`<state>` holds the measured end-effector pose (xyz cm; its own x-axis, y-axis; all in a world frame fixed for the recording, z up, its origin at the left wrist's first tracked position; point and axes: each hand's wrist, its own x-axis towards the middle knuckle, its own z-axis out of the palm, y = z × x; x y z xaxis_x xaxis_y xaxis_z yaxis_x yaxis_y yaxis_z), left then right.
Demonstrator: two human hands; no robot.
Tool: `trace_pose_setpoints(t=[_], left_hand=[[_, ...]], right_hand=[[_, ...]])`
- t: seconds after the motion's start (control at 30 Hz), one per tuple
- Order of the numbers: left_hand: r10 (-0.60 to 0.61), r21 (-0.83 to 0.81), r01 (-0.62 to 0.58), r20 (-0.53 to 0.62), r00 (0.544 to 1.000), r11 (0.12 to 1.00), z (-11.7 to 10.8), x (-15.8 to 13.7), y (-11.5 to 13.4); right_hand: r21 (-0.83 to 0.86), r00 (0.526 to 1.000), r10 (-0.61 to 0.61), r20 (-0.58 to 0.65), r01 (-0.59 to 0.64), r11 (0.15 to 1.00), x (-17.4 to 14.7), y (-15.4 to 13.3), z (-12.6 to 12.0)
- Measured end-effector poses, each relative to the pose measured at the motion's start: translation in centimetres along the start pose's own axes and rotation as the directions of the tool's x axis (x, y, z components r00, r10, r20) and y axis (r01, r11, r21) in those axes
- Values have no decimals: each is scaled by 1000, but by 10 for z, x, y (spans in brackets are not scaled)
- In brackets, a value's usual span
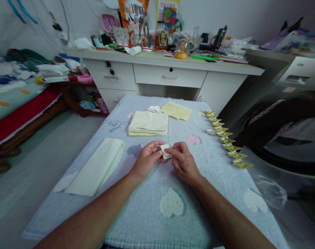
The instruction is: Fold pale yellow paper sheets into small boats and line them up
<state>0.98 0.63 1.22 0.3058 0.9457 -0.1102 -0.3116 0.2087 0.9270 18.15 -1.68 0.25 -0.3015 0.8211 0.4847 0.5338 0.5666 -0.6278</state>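
A small folded piece of cream paper (166, 150) is pinched between my two hands above the middle of the cloth-covered table. My left hand (149, 157) grips its left side, fingers closed. On the right side, my right hand (183, 160) presses the paper with closed thumb and fingers. Just beyond lies a stack of cream paper sheets (149, 121), with yellow sheets (176, 110) behind it. Along the table's right edge, several folded yellow paper boats (226, 134) stand in a row. A folded pale green-white paper (97, 167) lies left of my left hand.
The table wears a blue cloth (136, 214) with heart prints. A white desk (170, 71), crowded with a jar (161, 35), a snack bag and other items, stands beyond it. A washing machine (299, 79) is at right, a bed (19, 100) at left.
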Motion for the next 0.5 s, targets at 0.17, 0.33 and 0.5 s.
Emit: trace_pose_setpoints(t=[0.17,0.33,0.5], left_hand=[[-1,-53,1,9,1000,999,-3,0,-4],[-3,26,3,-18,1000,1000,-4,4,-10],[10,142,-16,41,999,990,-3,3,-9]], right_hand=[[-30,998,1,60,1,1000,2,-6,-2],[207,982,175,-63,-159,965,2,-6,-5],[433,898,420,130,-433,791,4,-3,-7]])
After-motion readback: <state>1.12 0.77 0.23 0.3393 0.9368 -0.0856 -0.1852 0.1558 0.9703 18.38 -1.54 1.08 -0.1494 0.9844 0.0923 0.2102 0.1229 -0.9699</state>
